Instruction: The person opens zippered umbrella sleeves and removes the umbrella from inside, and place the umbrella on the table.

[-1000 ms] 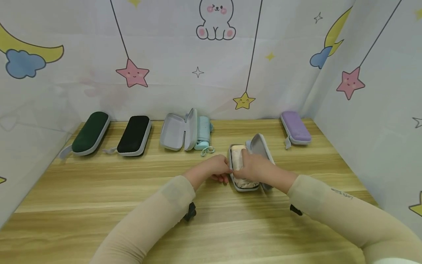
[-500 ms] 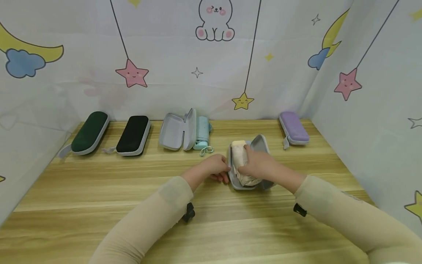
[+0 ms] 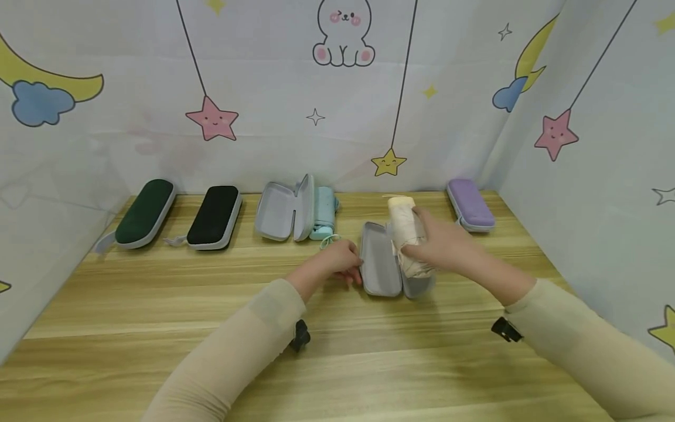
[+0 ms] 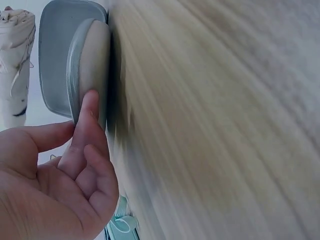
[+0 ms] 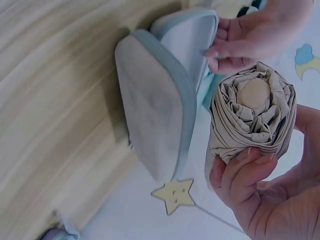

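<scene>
My right hand (image 3: 448, 243) grips a folded beige umbrella (image 3: 405, 231), held above the table over the lid side of an unzipped case (image 3: 379, 261). In the right wrist view, the umbrella's pleated end with its round tip (image 5: 254, 94) faces the camera, and my fingers curl round its fabric. The case stands with its grey inside showing and its lid tipped to the right, partly hidden by the umbrella. At the case's left rim, my left hand (image 3: 337, 261) pinches the edge between thumb and fingers, as the left wrist view shows.
Along the table's back stand a dark green case (image 3: 146, 211), a black case (image 3: 213, 215), an open grey case (image 3: 276, 212) with a folded teal umbrella (image 3: 324, 210) against it, and a purple case (image 3: 471, 202) at right. A printed cloth wall (image 3: 274, 146) rises behind.
The beige umbrella has come up out of the case in my right hand, moving up and to the right. The case's grey inside now shows. My left hand stays at the rim.
</scene>
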The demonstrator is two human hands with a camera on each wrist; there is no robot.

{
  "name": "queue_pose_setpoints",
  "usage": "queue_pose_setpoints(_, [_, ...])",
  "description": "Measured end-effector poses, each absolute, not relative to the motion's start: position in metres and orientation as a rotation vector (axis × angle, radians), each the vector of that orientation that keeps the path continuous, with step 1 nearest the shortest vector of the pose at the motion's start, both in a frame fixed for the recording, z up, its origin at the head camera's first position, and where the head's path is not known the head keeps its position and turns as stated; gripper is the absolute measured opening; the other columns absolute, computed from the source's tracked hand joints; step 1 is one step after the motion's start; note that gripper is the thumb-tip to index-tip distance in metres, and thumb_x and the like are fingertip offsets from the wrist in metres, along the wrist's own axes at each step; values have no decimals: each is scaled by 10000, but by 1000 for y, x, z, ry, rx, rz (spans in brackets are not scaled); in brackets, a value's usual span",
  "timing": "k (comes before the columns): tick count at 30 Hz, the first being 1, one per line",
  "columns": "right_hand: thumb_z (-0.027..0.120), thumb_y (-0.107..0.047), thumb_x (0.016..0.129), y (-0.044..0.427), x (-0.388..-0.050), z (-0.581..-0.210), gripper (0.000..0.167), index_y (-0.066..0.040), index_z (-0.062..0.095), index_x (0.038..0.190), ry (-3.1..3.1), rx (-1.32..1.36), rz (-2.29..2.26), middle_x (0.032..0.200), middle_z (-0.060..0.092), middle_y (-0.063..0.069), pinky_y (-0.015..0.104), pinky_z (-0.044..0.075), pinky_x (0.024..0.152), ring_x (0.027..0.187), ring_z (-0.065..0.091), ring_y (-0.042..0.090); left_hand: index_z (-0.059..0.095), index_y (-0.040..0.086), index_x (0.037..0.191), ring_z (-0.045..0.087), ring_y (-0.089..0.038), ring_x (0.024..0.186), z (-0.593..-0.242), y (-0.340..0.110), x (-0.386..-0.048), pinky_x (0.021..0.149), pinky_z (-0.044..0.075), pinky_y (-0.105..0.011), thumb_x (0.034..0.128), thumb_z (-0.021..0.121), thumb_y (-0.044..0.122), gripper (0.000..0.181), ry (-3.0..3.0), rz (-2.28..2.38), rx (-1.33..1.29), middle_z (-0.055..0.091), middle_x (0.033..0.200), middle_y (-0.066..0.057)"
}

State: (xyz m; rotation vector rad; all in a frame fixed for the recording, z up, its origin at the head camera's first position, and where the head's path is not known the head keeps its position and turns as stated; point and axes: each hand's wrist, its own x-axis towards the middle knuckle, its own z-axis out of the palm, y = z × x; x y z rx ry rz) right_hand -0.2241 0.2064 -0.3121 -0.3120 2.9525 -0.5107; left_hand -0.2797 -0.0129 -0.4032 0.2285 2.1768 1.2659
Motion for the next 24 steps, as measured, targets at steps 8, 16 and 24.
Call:
queue_pose_setpoints(8, [640, -428, 889, 239, -224, -298, 952, 20, 92, 1524, 2932, -215, -618, 1327, 473, 357, 575, 468, 849, 1104, 554, 456, 525, 7, 906, 578, -134, 451, -400, -25, -286, 436, 363, -204, 981, 553, 59, 95, 2215, 1281, 189, 685, 667, -138])
queue_pose_setpoints(16, [613, -471, 909, 267, -237, -318, 958, 55, 90, 1514, 2863, -165, -634, 1371, 389, 392, 534, 505, 736, 938, 595, 434, 537, -23, 977, 599, -161, 455, -398, -30, -287, 420, 309, -210, 997, 533, 73, 98, 2218, 1306, 147, 672, 670, -152])
queue_pose_setpoints(24, [616, -448, 906, 274, -250, -357, 942, 19, 85, 1528, 2732, -128, -720, 1341, 406, 373, 362, 455, 468, 481, 447, 178, 519, -12, 945, 585, -157, 444, -396, -29, -283, 422, 352, -208, 993, 536, 67, 93, 2215, 1361, 130, 638, 631, -128])
